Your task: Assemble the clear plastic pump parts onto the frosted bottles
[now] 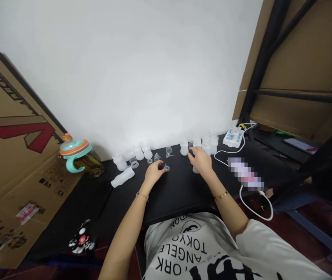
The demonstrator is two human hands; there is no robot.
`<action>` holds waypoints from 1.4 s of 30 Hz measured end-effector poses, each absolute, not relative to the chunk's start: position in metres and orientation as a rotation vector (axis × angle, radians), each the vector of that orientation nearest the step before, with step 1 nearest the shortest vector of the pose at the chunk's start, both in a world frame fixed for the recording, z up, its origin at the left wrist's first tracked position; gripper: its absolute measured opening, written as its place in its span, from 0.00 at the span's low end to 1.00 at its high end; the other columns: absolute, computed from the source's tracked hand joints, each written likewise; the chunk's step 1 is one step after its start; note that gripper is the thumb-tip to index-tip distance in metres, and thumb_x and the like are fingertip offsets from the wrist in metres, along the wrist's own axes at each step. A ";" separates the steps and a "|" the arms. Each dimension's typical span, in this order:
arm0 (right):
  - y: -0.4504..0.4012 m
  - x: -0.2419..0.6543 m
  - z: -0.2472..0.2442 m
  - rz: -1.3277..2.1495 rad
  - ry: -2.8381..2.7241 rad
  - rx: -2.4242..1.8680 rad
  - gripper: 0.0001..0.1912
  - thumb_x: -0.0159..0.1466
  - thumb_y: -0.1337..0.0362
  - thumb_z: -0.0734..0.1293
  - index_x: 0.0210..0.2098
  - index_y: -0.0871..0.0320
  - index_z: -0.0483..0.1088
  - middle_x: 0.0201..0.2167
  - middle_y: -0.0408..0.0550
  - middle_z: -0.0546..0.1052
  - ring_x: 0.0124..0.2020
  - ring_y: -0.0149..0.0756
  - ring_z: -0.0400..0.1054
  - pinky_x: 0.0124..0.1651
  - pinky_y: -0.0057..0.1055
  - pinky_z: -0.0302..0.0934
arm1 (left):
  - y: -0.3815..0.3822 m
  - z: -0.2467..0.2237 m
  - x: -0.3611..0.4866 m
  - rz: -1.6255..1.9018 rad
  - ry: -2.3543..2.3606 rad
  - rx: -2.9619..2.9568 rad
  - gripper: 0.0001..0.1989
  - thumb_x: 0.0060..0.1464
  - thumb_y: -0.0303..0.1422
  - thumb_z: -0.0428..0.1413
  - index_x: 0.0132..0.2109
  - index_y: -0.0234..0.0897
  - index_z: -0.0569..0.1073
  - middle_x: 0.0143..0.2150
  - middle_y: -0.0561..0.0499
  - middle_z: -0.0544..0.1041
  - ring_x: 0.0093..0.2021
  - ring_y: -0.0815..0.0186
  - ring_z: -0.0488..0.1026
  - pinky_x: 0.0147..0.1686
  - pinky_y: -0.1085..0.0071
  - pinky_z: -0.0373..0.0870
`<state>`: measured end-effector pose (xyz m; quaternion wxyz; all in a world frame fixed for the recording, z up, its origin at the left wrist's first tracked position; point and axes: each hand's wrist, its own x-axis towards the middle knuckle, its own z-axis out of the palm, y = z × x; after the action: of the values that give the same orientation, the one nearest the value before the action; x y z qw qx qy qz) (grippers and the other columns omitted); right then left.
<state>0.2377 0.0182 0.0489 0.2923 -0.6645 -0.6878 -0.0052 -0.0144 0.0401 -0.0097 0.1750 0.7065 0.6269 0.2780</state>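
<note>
Even, bright light washes the white wall (110,70) almost to glare, and the pale bottles (184,147) fade against it. Shadows stay soft on the black table (180,194). The wide lens bends the cardboard (14,136) at the edge, and one patch (245,174) is pixelated.

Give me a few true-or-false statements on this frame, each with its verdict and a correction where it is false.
1. A frosted plastic bottle lies on its side on the black table. True.
2. The left hand is nearer that lying bottle than the right hand is. True.
3. Both wrists are bare. False: there is a thin bracelet on the left and a gold bracelet on the right.
4. The cup with the teal handle stands at the right end of the table. False: it stands at the left end, beside a cardboard sheet.
5. A white cable leads away from the white control box. True.
</note>
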 end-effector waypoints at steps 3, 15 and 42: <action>0.004 0.261 0.046 -0.080 -1.796 -1.939 0.18 0.72 0.54 0.64 0.56 0.54 0.74 0.54 0.56 0.75 0.53 0.46 0.70 0.47 0.33 0.65 | 0.039 -0.009 -0.014 0.802 1.782 2.002 0.20 0.54 0.35 0.66 0.54 0.38 0.77 0.55 0.43 0.81 0.54 0.56 0.77 0.54 0.64 0.70; 0.007 0.241 0.010 0.140 -1.983 -2.202 0.36 0.66 0.41 0.68 0.66 0.55 0.63 0.64 0.66 0.62 0.57 0.56 0.69 0.52 0.42 0.65 | 0.039 -0.011 -0.013 0.799 1.770 2.025 0.18 0.57 0.39 0.63 0.53 0.37 0.77 0.53 0.44 0.81 0.52 0.55 0.78 0.52 0.64 0.70; 0.073 0.154 -0.001 0.085 -2.301 -1.737 0.33 0.74 0.39 0.49 0.66 0.53 0.63 0.65 0.60 0.62 0.53 0.49 0.73 0.51 0.39 0.66 | 0.038 -0.009 -0.010 0.747 1.747 2.079 0.15 0.59 0.37 0.62 0.52 0.38 0.79 0.53 0.43 0.81 0.53 0.56 0.77 0.52 0.64 0.69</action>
<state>0.1535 0.0731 -0.0008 0.1285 -0.5972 -0.7912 0.0294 -0.0098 0.0381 -0.0095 0.1619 0.7285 0.6119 0.2618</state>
